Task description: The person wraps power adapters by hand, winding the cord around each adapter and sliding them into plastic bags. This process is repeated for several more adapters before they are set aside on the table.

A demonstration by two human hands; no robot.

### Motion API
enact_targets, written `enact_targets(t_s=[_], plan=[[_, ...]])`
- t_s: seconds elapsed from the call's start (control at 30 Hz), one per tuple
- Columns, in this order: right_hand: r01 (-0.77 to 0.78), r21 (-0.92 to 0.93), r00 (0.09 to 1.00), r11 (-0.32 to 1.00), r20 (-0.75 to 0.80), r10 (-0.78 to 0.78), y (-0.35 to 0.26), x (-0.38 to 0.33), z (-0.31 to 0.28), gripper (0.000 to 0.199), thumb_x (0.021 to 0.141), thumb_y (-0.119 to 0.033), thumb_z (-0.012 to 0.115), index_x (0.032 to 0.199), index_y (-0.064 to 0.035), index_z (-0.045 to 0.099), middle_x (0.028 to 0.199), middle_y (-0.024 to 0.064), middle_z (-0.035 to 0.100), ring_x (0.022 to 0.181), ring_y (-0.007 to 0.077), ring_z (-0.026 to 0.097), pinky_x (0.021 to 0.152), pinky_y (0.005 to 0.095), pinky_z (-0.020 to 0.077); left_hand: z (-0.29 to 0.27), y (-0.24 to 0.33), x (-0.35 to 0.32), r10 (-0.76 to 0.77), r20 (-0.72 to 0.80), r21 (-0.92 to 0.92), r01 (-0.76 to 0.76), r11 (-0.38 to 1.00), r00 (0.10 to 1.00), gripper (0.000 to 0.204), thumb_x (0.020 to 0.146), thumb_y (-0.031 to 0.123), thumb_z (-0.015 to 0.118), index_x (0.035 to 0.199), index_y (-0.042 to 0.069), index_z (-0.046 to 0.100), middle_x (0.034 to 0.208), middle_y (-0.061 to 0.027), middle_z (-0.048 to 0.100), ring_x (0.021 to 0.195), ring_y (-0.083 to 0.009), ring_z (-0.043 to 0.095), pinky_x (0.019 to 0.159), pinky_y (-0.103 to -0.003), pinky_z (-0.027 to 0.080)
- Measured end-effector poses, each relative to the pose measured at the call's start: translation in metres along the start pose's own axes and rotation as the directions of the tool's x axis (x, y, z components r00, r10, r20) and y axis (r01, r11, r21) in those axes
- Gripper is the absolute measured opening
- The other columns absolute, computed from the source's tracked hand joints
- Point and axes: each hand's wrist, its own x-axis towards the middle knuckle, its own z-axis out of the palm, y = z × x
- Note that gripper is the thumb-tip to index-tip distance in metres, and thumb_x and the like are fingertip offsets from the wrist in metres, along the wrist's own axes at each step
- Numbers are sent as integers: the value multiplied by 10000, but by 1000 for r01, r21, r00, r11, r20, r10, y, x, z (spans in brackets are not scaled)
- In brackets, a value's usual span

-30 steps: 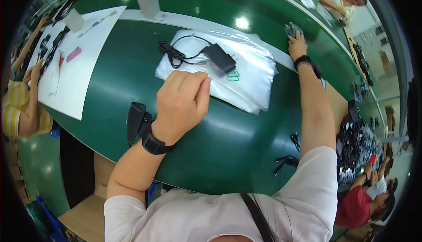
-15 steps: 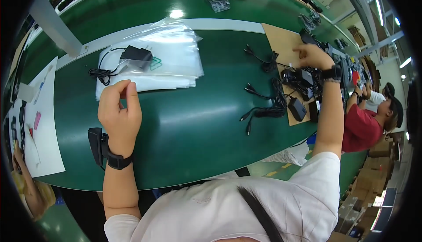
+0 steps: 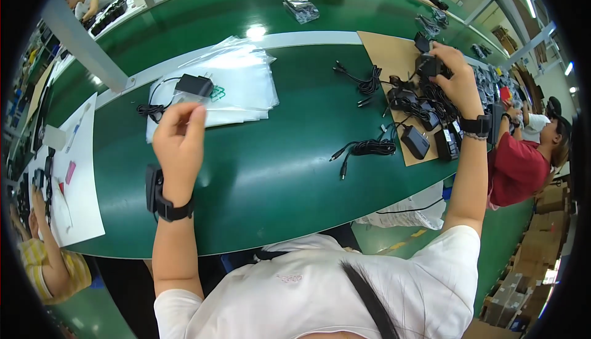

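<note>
My left hand (image 3: pixel 178 145) is closed in a pinch at the near edge of a stack of clear plastic bags (image 3: pixel 240 92); whatever sits between its fingertips is hidden. Just beyond those fingers a black power adapter (image 3: pixel 194 85) lies on the stack, its coiled cable (image 3: pixel 151 111) at the left edge. Over on the right, my right hand (image 3: pixel 454 77) has thumb and fingers around another black power adapter (image 3: pixel 428 65), above a heap of adapters and cables. A separate adapter (image 3: pixel 415 142) with prongs lies at the near side of that heap.
A cardboard sheet (image 3: pixel 385 52) lies under the heap. Coiled cables (image 3: pixel 372 147) spread onto the green table (image 3: pixel 277 160). A bagged item (image 3: pixel 301 9) sits beyond the pale rail. White paper (image 3: pixel 80 197) is at left; co-workers sit at both sides, one in a red shirt (image 3: pixel 520 169).
My right hand has closed around a power adapter at the heap's far side, where its fingers were over cardboard before. Cables on the right have shifted. The view has tilted slightly.
</note>
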Motion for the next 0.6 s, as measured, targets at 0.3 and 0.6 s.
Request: enact_targets(t_s=[0.3,0.6], plan=[[181,834,982,521,-127,-139,-112,27,34,472,664,139,576,1091,-42,491,1264,166,477,1134,235,483,933,327,408,51,45,6,-161,617,-416,492,765,771,420,859,315,583,1152,18,538,1059,-64,569,955,-109,514,802,-256,419],[-225,935,973,-275,202,-111,-218,44,109,747,858,-351,566,1397,-79,126,1318,185,387,1135,271,448,972,393,341,47,68,26,-164,337,-908,366,205,927,324,795,163,678,1025,43,485,977,-58,573,865,-147,572,757,-298,482]])
